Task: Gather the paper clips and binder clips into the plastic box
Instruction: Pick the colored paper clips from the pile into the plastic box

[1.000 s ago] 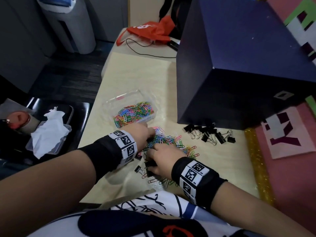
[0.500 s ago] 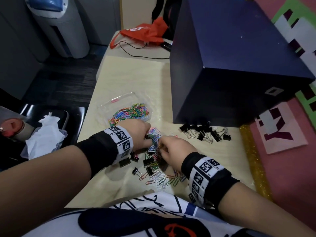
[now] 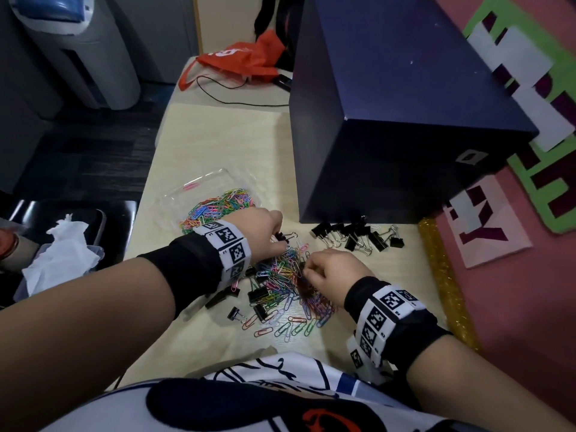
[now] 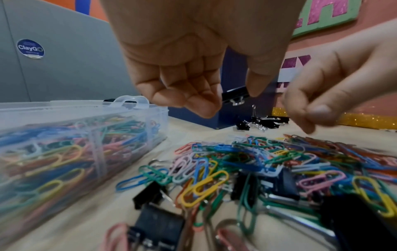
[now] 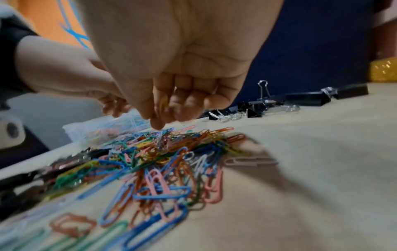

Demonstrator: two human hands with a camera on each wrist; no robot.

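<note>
A clear plastic box (image 3: pixel 174 198) holding coloured paper clips sits at the table's left. A heap of coloured paper clips (image 3: pixel 290 282) mixed with black binder clips (image 3: pixel 258 295) lies in front of me. My left hand (image 3: pixel 277 241) hovers over the heap's far left edge, beside the box (image 4: pixel 86 108). Its thumb and fingers pinch a black binder clip (image 4: pixel 235 96). My right hand (image 3: pixel 307 269) is over the heap's middle with fingers curled, pinching what looks like a yellow paper clip (image 5: pixel 163 102), blurred. More binder clips (image 3: pixel 358 238) lie in a row farther right.
A big dark blue box (image 3: pixel 389 120) stands right behind the row of binder clips. An orange bag (image 3: pixel 243 60) and a black cable lie at the table's far end. A gold glitter strip (image 3: pixel 442 275) borders the right edge. A black chair with tissue (image 3: pixel 62 244) is left of the table.
My left hand has drawn back from the heap with a black binder clip pinched in it. My right hand has shifted up and right over the heap's middle.
</note>
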